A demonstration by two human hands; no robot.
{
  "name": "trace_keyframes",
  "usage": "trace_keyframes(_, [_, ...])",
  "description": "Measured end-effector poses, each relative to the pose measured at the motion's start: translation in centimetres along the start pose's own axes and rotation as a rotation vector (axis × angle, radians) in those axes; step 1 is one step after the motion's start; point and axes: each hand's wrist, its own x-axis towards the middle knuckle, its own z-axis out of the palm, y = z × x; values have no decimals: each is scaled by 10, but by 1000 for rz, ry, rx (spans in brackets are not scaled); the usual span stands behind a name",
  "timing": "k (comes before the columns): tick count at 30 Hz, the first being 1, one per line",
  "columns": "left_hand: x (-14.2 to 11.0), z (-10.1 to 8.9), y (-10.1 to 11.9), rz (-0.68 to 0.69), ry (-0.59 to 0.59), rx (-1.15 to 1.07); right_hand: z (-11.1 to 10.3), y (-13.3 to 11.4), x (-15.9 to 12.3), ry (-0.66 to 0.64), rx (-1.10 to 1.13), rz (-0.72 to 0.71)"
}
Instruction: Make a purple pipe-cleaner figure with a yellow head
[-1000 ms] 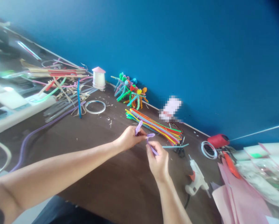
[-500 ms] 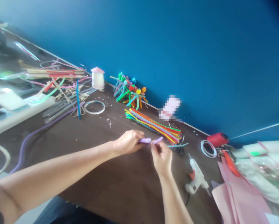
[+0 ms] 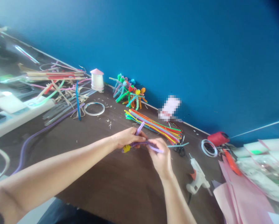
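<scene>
Purple pipe cleaners (image 3: pixel 140 128) are gripped between my two hands over the dark table. One purple end stands up out of my left hand (image 3: pixel 131 137), which is closed around the middle of the piece. A yellow tip (image 3: pixel 126 148) shows below that hand's palm. My right hand (image 3: pixel 160 152) pinches another purple strand, whose loose end lies across the fingers. The fingers hide how the strands join. Just beyond my hands lies a bundle of coloured pipe cleaners (image 3: pixel 153 124).
Several pipe-cleaner figures (image 3: pixel 131 90) stand by the wall beside a white cup-shaped thing (image 3: pixel 97 81). A tape-like ring (image 3: pixel 94 108) lies to the left. On the right are a glue gun (image 3: pixel 197 177), red thread spool (image 3: pixel 217 138) and pink sheets (image 3: pixel 242 193).
The purple piece has turned in my hands. One end now points up from my left hand, the yellow tip has come into view, and the strand at my right hand points rightward.
</scene>
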Motion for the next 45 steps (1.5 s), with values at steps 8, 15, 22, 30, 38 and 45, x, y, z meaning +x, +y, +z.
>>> trace_keyframes(8, [10,-5,-11,214,396,-137,-3,2,0,258,-71,-37])
trace_keyframes(15, [12,-3,-9,-114,305,-424,-8,1,-2,445,-53,-116])
trace_keyframes(22, [2,10,-7,-249,33,-372,-16,-1,-1,524,-130,-250])
trace_keyframes(30, [1,8,-3,-291,-84,-509,-6,-1,-2,260,-157,-291])
trace_keyframes(38, [3,2,-6,-284,-5,-552,-6,-3,-1,148,-165,-283])
trace_keyframes(45, [2,4,-10,-133,62,-446,-6,4,0,211,-140,-167])
